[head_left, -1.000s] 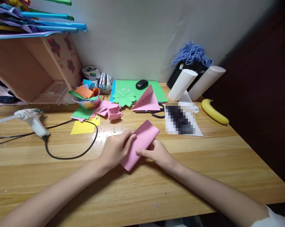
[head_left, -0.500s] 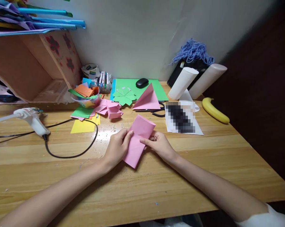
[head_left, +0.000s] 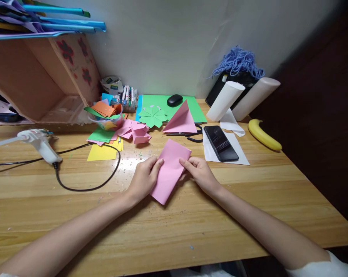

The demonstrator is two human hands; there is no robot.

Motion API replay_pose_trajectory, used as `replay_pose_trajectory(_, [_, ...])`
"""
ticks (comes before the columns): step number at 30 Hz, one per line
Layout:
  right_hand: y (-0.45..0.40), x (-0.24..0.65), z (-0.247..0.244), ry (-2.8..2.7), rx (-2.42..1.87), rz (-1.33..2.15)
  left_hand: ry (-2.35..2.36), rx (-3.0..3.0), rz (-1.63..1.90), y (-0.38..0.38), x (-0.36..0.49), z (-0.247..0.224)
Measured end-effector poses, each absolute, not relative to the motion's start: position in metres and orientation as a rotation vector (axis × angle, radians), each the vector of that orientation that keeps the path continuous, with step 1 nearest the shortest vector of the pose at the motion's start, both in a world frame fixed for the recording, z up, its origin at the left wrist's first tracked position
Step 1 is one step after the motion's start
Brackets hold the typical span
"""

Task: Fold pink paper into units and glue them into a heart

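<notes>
Shifted toward its far right corner, the right hand point(head_left: 203, 175) pinches the folded pink paper point(head_left: 170, 171) over the wooden table point(head_left: 162, 238), the left hand point(head_left: 144, 176) pinching its left edge, underside grip hard to see; probably light and easily creased, it suits gentle edge holds.

Pale grey plain wall point(head_left: 162, 50) behind wide light-brown wood-grain bench point(head_left: 153, 240).
Tall dark reddish-brown panel point(head_left: 330, 115) on R, in shade; wall dims twd upper R corner. Whitish glare spot point(head_left: 127, 163) on bench, L of ctr; dark space point(head_left: 257, 268) below front edge, lower R.
</notes>
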State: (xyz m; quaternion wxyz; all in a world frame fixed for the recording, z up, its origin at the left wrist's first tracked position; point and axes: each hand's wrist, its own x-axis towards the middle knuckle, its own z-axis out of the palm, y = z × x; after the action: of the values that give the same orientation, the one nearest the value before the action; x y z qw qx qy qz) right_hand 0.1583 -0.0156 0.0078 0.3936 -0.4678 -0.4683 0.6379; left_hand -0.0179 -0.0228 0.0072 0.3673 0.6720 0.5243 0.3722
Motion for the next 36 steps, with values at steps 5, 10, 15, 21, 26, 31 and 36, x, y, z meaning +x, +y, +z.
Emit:
replay_pose_trajectory(5, [-0.014, 0.161, 0.008, -1.256, -1.174, 1.570, 1.340, 1.721, 0.959, -0.023, -0.018, 0.009])
replay_pose_trajectory(10, [-0.010, 0.166, 0.011, -1.311, -1.217, 1.506, 1.340, 1.709, 0.937, -0.022, -0.019, 0.009])
replay_pose_trajectory(15, [-0.006, 0.171, 0.012, -1.337, -1.190, 1.533, 1.342, 1.774, 0.924, -0.020, -0.019, 0.008])
replay_pose_trajectory(21, [-0.005, 0.171, 0.006, -1.317, -1.128, 1.534, 1.306, 1.790, 0.909, -0.022, -0.019, 0.010])
replay_pose_trajectory(26, [-0.006, 0.170, 0.007, -1.275, -1.154, 1.513, 1.306, 1.794, 0.890, -0.022, -0.019, 0.010])
replay_pose_trajectory(31, [-0.013, 0.163, 0.010, -1.244, -1.168, 1.701, 1.346, 1.730, 0.919, -0.022, -0.019, 0.007])
replay_pose_trajectory(36, [-0.018, 0.156, 0.010, -1.377, -1.164, 1.845, 1.358, 1.683, 0.951, -0.021, -0.019, 0.006])
